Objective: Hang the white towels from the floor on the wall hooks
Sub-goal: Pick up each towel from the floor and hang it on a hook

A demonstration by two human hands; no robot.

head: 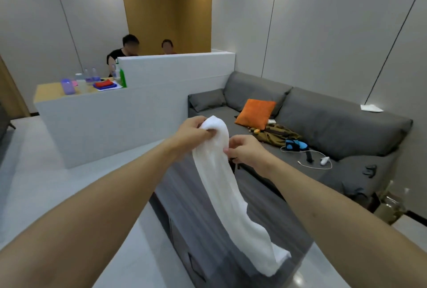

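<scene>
A pale tiled floor [34, 195] is bounded by grey wall panels and a white partition [143, 103], with a grey sofa [323, 126] set against the right wall — an orange cushion [255, 113] and loose cables are seen on it. On the counter [49, 91] behind the partition, a purple container [67, 86] and bottles are stood; their contents cannot be told. The white towel [219, 183] is held up in mid-air, pinched at its top by the left hand [193, 131] and at its edge by the right hand [245, 149], its tail hanging down.
</scene>
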